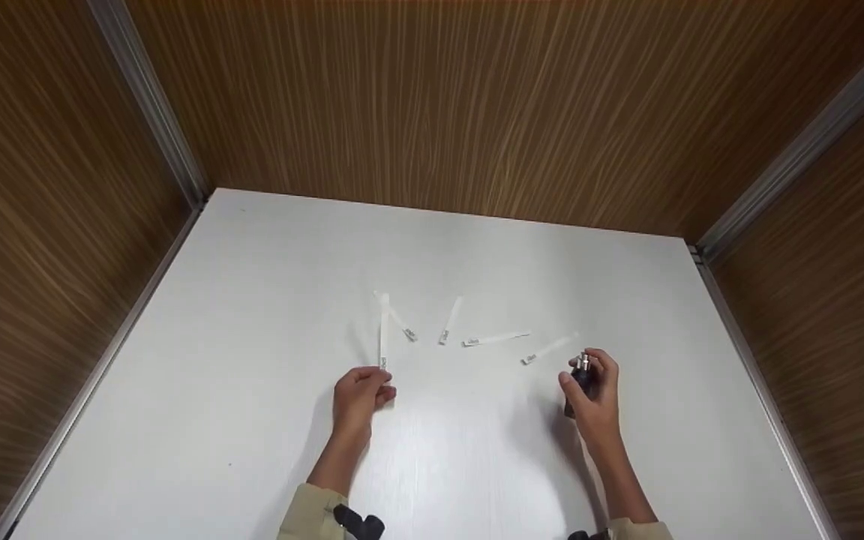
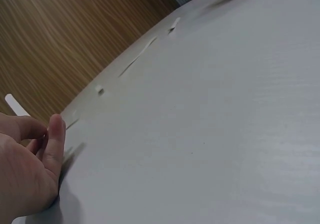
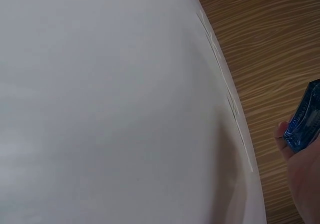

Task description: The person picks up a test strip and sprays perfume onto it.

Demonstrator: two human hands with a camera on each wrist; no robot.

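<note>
Both hands work low over a white table (image 1: 252, 315). Left hand (image 1: 359, 397) has its fingers curled and pinches the near end of a white strip (image 1: 383, 334), which stands up and away from the hand toward the far side. In the left wrist view the fingers (image 2: 55, 139) are bent with the thumb pressed against them, and the strip's tip (image 2: 15, 104) shows just above the hand. Right hand (image 1: 595, 396) grasps a small dark bottle (image 1: 582, 381) with a silvery top, fingers wrapped round it, the top end pointing away from the person. From the right wrist view the bottle (image 3: 304, 119) looks blue and see-through, with only part of it in view at the picture's edge, above the hand (image 3: 305, 179).

Four more strips lie flat on the table between and beyond the hands, fanned out. One (image 1: 400, 322) lies just beside the held strip, slanting; whether the two touch cannot be told. Next comes a strip (image 1: 450, 320) near the middle, then a nearly level one (image 1: 496, 340), then one (image 1: 550, 349) just beside the bottle. Each has a small printed mark at one end. Brown wood-grain walls (image 1: 432, 105) with metal corner trims enclose the table on three sides.
</note>
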